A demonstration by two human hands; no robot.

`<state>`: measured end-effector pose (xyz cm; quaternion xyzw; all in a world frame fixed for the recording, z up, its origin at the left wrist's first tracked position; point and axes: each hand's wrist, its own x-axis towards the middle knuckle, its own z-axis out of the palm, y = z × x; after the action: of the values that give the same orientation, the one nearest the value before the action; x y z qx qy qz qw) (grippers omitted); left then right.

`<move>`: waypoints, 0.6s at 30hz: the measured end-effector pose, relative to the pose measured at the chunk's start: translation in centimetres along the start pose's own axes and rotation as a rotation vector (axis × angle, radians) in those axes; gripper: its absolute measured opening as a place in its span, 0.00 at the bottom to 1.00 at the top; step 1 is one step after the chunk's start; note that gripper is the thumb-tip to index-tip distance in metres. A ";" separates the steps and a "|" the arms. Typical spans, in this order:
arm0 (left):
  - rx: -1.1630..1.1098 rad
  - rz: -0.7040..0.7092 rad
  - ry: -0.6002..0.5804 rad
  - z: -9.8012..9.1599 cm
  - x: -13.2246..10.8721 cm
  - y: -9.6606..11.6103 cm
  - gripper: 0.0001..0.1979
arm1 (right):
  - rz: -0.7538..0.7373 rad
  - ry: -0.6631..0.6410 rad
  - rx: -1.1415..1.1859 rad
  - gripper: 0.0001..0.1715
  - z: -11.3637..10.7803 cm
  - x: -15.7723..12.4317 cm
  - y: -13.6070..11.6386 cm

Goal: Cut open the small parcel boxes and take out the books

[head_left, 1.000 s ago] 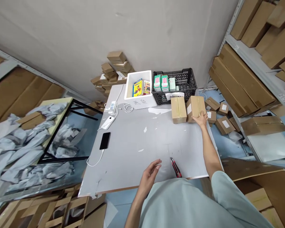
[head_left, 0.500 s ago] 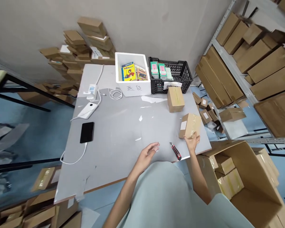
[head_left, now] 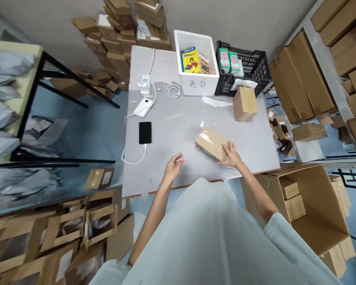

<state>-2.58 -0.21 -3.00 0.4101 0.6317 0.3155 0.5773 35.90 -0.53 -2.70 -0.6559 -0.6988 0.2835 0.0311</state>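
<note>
My right hand [head_left: 231, 155] grips the right end of a taped cardboard box [head_left: 210, 143], thumb and fingers on its edges. The box is tilted just above or on the table near its front, clear tape shining on top. To the left of the box, my left hand [head_left: 174, 168] is apart from it, fingers loosely bent and holding nothing. A second cardboard box [head_left: 245, 104] stands at the table's right side. The box and my right hand hide most of the spot where the utility knife lay.
On the grey table [head_left: 172, 130] are a phone [head_left: 145, 132] on a cable, a white power bank [head_left: 142, 107], a white foam box [head_left: 199, 85] of books and a black crate [head_left: 249, 65]. A large open carton [head_left: 329, 206] stands right; shelves and stacked cartons surround.
My right hand has brought the cardboard box leftward from the table's right edge and turned it. The utility knife is now covered. My view has shifted, showing more of the left side.
</note>
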 end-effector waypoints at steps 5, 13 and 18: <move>0.000 -0.067 0.105 -0.5 0.2 -1.7 0.35 | -0.234 -0.225 -0.082 0.75 0.6 0.9 -4.2; -0.060 -0.118 -0.003 0.9 -2.0 -5.5 0.49 | -0.044 -0.124 0.154 0.81 3.0 -0.7 -2.6; -0.058 -0.149 0.015 2.1 -0.5 -6.9 0.54 | 0.152 -0.203 0.471 0.72 6.8 -2.1 -0.7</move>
<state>-1.57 -4.07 -9.08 0.3429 0.6553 0.2929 0.6060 32.70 -4.91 -7.43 -0.6495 -0.5618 0.5042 0.0912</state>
